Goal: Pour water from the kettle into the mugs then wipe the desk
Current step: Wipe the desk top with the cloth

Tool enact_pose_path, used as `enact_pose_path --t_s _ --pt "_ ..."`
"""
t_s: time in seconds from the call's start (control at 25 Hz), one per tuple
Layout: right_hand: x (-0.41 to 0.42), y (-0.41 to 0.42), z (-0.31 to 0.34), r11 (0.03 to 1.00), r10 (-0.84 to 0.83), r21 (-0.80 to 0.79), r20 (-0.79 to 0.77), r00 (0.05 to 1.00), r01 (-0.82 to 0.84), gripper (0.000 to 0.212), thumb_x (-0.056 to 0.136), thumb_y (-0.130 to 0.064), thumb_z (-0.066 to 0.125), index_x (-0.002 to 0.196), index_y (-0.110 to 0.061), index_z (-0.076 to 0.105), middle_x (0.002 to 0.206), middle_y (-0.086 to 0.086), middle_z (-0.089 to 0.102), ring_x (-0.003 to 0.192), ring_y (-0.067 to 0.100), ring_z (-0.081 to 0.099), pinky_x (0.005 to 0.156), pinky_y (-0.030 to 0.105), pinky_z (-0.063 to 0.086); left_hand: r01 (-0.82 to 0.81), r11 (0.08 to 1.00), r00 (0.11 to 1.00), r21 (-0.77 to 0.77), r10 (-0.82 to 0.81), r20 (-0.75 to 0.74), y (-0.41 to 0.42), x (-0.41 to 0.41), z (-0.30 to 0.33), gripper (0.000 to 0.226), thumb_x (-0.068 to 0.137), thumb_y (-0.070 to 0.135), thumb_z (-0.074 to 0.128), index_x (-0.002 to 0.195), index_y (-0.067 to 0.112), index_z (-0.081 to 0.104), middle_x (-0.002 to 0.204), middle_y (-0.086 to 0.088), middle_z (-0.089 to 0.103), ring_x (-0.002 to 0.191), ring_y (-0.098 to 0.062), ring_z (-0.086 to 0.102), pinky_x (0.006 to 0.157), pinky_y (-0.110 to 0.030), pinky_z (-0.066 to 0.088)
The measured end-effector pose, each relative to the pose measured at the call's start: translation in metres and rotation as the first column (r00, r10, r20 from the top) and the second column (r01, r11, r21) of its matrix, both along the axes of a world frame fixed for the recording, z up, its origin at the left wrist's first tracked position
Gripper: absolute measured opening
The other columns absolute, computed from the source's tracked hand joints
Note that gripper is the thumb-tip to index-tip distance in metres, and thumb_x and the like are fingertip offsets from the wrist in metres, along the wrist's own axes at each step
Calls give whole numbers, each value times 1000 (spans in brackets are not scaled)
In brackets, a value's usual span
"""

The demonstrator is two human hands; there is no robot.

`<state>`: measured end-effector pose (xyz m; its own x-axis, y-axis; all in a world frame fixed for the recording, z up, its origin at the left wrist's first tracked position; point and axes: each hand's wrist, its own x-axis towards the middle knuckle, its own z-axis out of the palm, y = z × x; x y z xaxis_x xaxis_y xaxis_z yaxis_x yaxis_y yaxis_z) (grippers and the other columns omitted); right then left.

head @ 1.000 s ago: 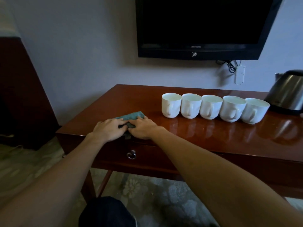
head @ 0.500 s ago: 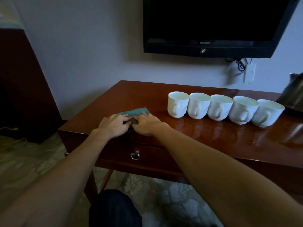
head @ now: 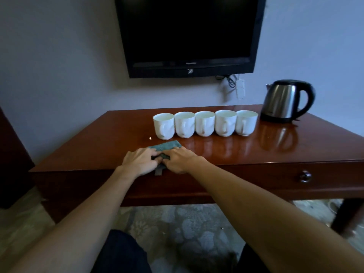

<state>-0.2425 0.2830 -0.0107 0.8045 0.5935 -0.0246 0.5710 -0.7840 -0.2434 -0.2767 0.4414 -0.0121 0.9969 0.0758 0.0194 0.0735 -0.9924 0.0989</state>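
Note:
A teal cloth (head: 165, 146) lies on the glossy wooden desk (head: 226, 150) near its front edge. My left hand (head: 140, 160) and my right hand (head: 180, 159) press down on it side by side, fingers over its near part. A corner of the cloth hangs over the desk's edge between them. Behind the cloth, several white mugs (head: 204, 124) stand in a tight row, handles toward me. The steel kettle (head: 285, 101) with a black handle sits on its base at the back right.
A black television (head: 189, 34) hangs on the wall above the desk, with a cable and a white plug below it. A drawer knob (head: 305, 176) shows on the desk's front right. A small bright speck lies left of the mugs. Patterned carpet covers the floor.
My hands and the cloth have slid rightward along the desk's front, toward the mugs. The view has swung right, so the kettle is fully in sight.

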Motion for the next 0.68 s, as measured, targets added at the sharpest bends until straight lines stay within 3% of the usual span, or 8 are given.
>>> enact_pose_path --t_s 0.32,0.68 --pt "34 -139 2 967 -254 16 -44 966 255 50 99 -38 46 149 -35 47 154 14 46 137 37 45 109 40 38 141 989 990 -38 -141 12 -139 58 -9 46 97 52 41 140 41 53 152 6 48 140 -24 43 110 -46 35" --pt "70 -281 -5 898 -438 9 -84 895 441 50 99 -41 48 149 -36 47 149 13 51 132 33 49 103 38 40 319 946 948 -58 -318 14 -283 110 -12 46 100 47 39 143 38 51 149 -1 50 138 -28 43 107 -49 32"
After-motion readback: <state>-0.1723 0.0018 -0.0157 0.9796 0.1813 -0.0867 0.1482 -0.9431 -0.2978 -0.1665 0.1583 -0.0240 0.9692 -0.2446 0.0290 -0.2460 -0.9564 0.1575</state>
